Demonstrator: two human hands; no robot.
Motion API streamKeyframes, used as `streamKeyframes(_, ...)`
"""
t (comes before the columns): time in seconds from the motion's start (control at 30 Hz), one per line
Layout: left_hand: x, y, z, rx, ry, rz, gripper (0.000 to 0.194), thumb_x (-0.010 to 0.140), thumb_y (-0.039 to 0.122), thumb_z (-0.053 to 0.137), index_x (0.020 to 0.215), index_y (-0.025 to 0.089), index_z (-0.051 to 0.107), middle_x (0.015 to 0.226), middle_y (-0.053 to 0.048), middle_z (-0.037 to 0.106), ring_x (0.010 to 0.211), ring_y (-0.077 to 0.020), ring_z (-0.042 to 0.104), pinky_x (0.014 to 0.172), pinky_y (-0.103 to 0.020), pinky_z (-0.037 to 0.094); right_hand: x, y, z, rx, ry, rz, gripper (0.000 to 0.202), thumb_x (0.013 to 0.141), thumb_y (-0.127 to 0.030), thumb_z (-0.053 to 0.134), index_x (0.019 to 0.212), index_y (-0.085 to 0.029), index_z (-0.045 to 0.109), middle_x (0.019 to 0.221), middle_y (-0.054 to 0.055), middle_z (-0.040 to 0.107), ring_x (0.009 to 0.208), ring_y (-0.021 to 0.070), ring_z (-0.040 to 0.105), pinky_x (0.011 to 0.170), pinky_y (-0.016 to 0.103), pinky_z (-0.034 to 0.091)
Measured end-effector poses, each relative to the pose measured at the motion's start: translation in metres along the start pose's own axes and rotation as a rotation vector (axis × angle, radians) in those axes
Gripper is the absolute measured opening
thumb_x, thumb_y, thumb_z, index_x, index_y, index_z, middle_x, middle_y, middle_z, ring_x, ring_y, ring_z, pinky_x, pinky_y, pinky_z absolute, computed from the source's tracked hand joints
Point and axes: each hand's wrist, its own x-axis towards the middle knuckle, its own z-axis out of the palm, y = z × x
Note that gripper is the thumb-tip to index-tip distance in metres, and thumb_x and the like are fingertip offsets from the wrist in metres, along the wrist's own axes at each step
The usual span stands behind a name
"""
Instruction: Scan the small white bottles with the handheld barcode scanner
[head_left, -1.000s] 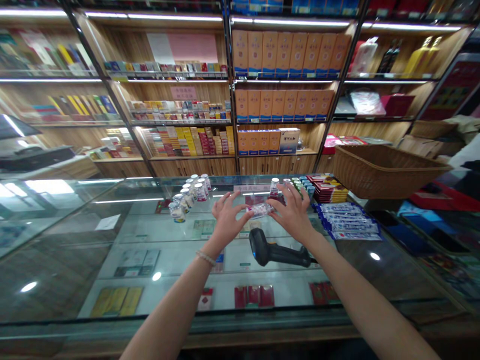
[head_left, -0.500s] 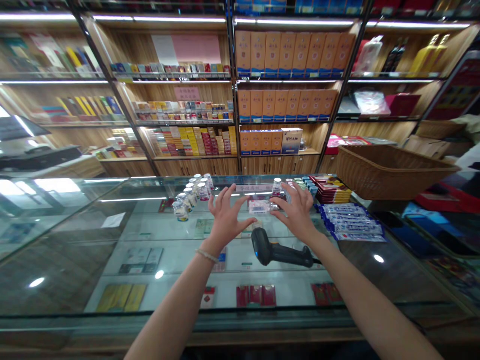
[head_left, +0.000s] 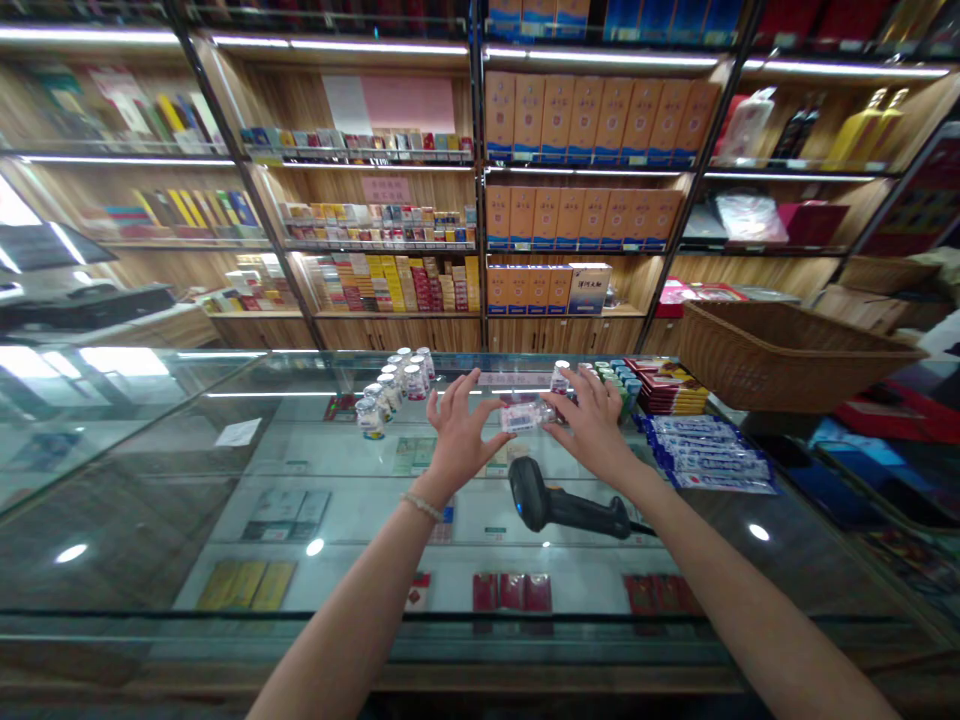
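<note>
A small bottle [head_left: 525, 416] with a pale label lies on its side in the air above the glass counter. My right hand [head_left: 592, 420] has thumb and forefinger closed on its right end. At the left end, my left hand [head_left: 461, 430] has its fingers spread, thumb and forefinger beside the bottle; whether they touch it I cannot tell. A black barcode scanner [head_left: 574, 508] lies just below the hands on the counter, its head to the left. Another small white-capped bottle [head_left: 559, 378] stands upright behind my right fingers.
Several white-capped bottles [head_left: 394, 385] stand in rows on the left. Right of my hands are green and blue small bottles [head_left: 622, 380], red-yellow packs [head_left: 675, 387], blue sachets [head_left: 709, 450] and a wicker basket [head_left: 795, 350]. The glass counter [head_left: 360, 520] has packs beneath it.
The bottle between my hands has tilted slightly, its right end higher. The whole view has shifted a little; the scanner and standing bottles keep their places on the counter.
</note>
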Motion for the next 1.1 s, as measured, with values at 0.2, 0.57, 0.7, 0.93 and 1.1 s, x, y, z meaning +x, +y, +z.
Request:
streamKeyframes(0.2, -0.001, -0.006, 0.003, -0.003, 0.003, -0.029, 0.039, 0.078, 0.051, 0.079, 0.112, 0.032, 0.073, 0.160, -0.012, 0.040, 0.147, -0.0351, 0.033, 0.121, -0.060, 0.012, -0.030, -0.020, -0.009, 0.061, -0.152, -0.006, 0.077, 0.094, -0.059, 0.054, 0.157, -0.021, 0.032, 0.164, 0.017, 0.032, 0.154, 0.0335, 0.019, 0.121, 0.060, 0.019)
streamKeyframes(0.57, -0.003, -0.008, 0.008, -0.010, 0.007, -0.056, 0.039, 0.077, 0.047, 0.081, 0.111, 0.032, 0.073, 0.160, -0.012, 0.041, 0.146, -0.0344, 0.035, 0.121, -0.059, 0.012, -0.090, -0.041, -0.007, 0.033, -0.294, 0.008, 0.059, 0.077, -0.057, 0.076, 0.121, -0.020, 0.062, 0.159, 0.022, 0.040, 0.152, 0.0395, 0.026, 0.118, 0.067, 0.022)
streamKeyframes(0.7, -0.003, -0.009, 0.007, -0.004, 0.018, -0.079, 0.039, 0.076, 0.046, 0.082, 0.111, 0.032, 0.072, 0.159, -0.012, 0.041, 0.146, -0.0348, 0.035, 0.121, -0.060, 0.014, -0.085, -0.039, -0.003, 0.023, -0.313, 0.007, 0.035, 0.079, -0.044, 0.075, 0.103, -0.021, 0.067, 0.157, 0.021, 0.043, 0.151, 0.0401, 0.029, 0.115, 0.066, 0.027)
streamKeyframes(0.93, -0.002, -0.016, 0.005, 0.014, 0.052, -0.143, 0.037, 0.079, 0.045, 0.080, 0.111, 0.030, 0.072, 0.157, -0.012, 0.042, 0.145, -0.0360, 0.036, 0.120, -0.059, 0.016, -0.058, -0.012, 0.009, 0.232, -0.304, 0.078, 0.028, 0.074, -0.029, 0.070, 0.099, -0.018, 0.068, 0.155, 0.020, 0.044, 0.148, 0.0393, 0.034, 0.116, 0.060, 0.032)
streamKeyframes(1.1, -0.003, -0.019, 0.007, 0.027, 0.063, -0.172, 0.037, 0.078, 0.042, 0.081, 0.111, 0.032, 0.072, 0.157, -0.010, 0.043, 0.144, -0.0353, 0.036, 0.120, -0.059, 0.017, -0.036, 0.006, 0.008, 0.596, -0.148, 0.200, 0.036, 0.081, -0.036, 0.060, 0.111, -0.019, 0.064, 0.136, 0.016, 0.056, 0.128, 0.0303, 0.057, 0.109, 0.046, 0.046)
